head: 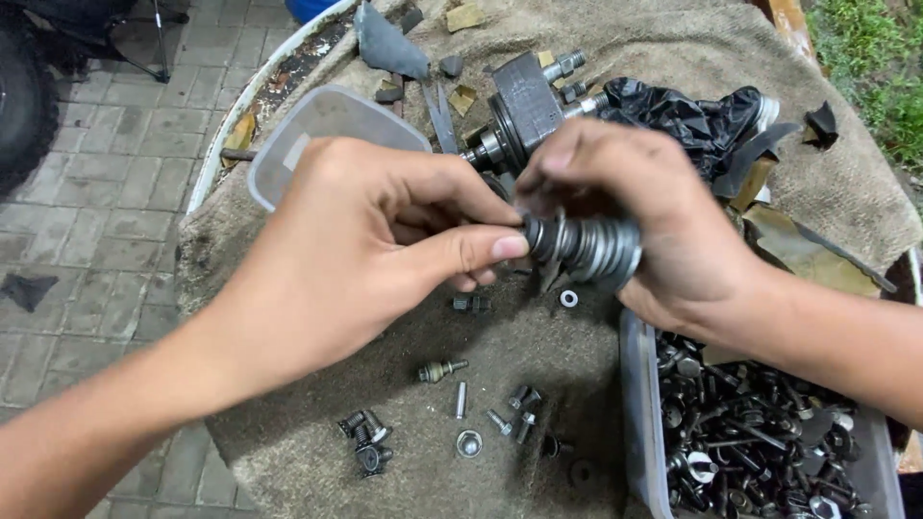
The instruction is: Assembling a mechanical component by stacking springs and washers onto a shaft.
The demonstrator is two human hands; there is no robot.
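From the head view, the right hand (663, 226) is wrapped around a ribbed, cylindrical grey metal shaft part (586, 248), held above the coarse brown cloth-covered desk (308, 452). The left hand (385, 231) pinches the part's end between thumb and fingers. Loose steel bolts (510, 411) lie below; a clear plastic tub of dark screws (760, 442) sits at the right.

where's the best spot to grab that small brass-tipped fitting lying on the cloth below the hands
Grip the brass-tipped fitting across its thicker middle body, coming straight down from above. It lies flat on the burlap cloth, long axis roughly left to right, with open cloth on both long sides. Its thin right tip looks too slim for a sure pinch.
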